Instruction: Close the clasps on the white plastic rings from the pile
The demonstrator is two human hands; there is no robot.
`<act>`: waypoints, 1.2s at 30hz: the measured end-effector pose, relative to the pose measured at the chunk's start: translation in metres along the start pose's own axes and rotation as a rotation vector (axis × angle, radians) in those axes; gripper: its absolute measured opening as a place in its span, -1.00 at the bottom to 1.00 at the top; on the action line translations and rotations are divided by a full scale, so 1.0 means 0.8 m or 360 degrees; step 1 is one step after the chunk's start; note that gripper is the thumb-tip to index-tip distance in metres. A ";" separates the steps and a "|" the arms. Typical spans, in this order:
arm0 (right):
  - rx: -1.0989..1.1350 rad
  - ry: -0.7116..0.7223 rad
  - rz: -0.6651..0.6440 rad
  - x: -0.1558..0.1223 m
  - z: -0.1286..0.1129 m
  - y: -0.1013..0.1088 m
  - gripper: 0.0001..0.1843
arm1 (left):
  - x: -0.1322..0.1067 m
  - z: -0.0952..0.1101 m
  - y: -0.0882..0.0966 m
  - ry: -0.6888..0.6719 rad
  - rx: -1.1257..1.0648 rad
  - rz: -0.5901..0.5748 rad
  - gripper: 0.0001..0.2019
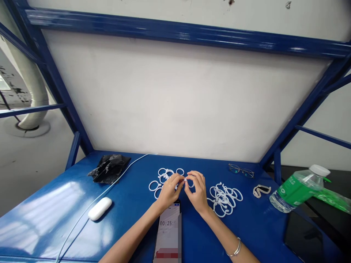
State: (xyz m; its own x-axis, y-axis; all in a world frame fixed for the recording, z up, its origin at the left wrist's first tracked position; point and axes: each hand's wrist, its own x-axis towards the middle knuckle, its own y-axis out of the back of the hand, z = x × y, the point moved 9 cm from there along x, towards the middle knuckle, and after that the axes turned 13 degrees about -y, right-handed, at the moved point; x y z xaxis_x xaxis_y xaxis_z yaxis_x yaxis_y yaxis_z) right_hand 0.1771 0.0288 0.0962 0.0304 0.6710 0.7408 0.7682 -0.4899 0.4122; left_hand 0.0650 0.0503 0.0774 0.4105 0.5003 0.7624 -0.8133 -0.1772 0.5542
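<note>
My left hand (170,190) and my right hand (196,190) meet over the middle of the blue table, fingertips pinched together on a small white ring (191,185). Part of that ring shows between the fingers of my right hand; the rest is hidden. Several loose white rings (153,186) lie behind and beside my left hand. To the right of my right hand is a tangled pile of white rings (223,199) with small knobs on them. Under my wrists lies a phone (168,233) with a timer on its screen.
A black plastic bag (109,168), a white cable (101,195) and a white oval case (100,209) lie on the left of the table (131,219). Eyeglasses (241,170), a small white strap-like item (261,190) and a green-labelled bottle (297,190) are on the right.
</note>
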 end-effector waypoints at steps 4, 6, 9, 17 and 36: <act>0.0023 -0.0025 -0.0017 0.001 0.000 0.000 -0.88 | 0.001 0.002 0.001 -0.0034 0.0038 -0.0014 -0.84; 0.0043 -0.0040 -0.0040 0.002 0.001 -0.001 -0.87 | 0.001 0.004 0.002 -0.0060 0.0074 -0.0016 -0.83; 0.0101 -0.0068 -0.0084 0.003 0.003 -0.003 -0.88 | 0.002 0.005 0.004 -0.0088 0.0136 -0.0014 -0.83; 0.0271 -0.0166 -0.0118 0.005 0.008 -0.003 -0.92 | 0.002 0.004 0.005 -0.0144 0.0215 -0.0024 -0.81; 0.0273 0.0052 0.0068 -0.006 -0.006 0.006 -0.89 | 0.001 0.006 -0.012 0.0119 -0.0285 -0.0156 -0.73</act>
State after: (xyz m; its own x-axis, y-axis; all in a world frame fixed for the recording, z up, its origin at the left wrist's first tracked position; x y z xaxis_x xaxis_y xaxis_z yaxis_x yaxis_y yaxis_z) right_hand 0.1776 0.0204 0.0977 0.0468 0.6320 0.7736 0.8644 -0.4137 0.2857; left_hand 0.0751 0.0483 0.0743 0.4648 0.5704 0.6772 -0.8341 0.0254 0.5511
